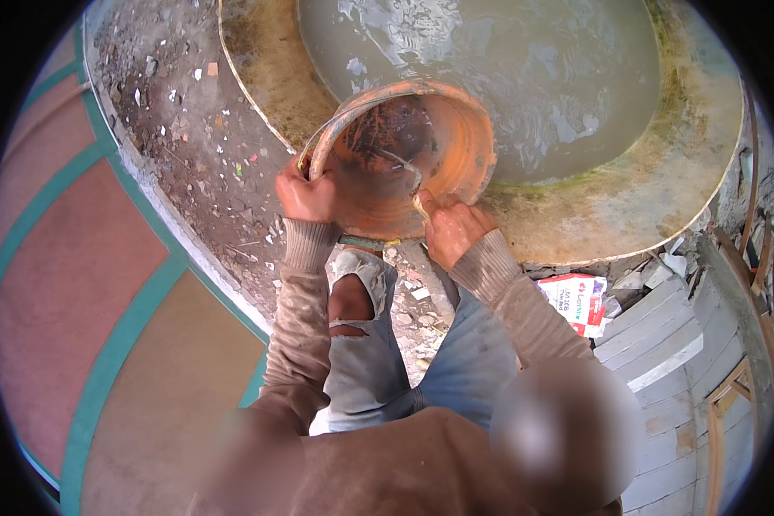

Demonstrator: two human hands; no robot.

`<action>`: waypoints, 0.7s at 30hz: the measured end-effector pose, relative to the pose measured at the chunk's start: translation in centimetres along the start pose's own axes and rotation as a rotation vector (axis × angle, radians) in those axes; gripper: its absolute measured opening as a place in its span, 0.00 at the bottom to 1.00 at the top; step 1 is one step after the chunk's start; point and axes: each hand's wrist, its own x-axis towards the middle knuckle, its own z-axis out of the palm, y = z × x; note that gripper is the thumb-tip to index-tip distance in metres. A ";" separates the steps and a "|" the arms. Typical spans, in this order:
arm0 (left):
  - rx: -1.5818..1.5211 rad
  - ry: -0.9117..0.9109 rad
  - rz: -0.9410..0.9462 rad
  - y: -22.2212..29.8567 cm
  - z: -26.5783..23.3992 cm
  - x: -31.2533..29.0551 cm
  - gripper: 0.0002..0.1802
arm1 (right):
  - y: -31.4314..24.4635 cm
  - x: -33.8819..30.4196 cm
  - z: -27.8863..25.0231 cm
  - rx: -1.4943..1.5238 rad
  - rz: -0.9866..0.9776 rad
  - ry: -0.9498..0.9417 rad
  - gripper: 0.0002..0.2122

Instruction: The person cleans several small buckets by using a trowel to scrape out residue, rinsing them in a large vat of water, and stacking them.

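Note:
An orange bucket (466,146), stained inside, is tipped with its mouth toward me at the near edge of a round water basin (615,215). My left hand (306,194) is closed on the left side of its rim, beside the thin wire handle (320,132). My right hand (456,227) grips the light wooden handle of a trowel (400,162) at the bucket's near right side. The trowel's thin metal part reaches into the bucket; its blade does not show clearly. Dark residue coats the bucket's inner bottom.
Murky water (525,95) fills the basin. Rubble-strewn soil (189,129) lies to the left, beside a brown and green paved surface (86,215). At right are a red and white paper bag (576,303), grey boards (654,344) and broken pieces. My legs in torn jeans (365,370) are below.

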 end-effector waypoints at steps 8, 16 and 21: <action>0.064 0.032 0.066 2.0 1.5 -0.4 0.11 | 0.3 -2.7 2.7 -0.047 -0.022 0.096 0.23; 0.118 -0.043 0.047 2.4 1.0 0.0 0.12 | 1.5 -2.3 1.8 -0.128 -0.090 0.081 0.25; 0.191 -0.179 -0.029 1.8 0.3 1.2 0.17 | 2.1 -1.8 -0.3 -0.159 -0.165 0.141 0.23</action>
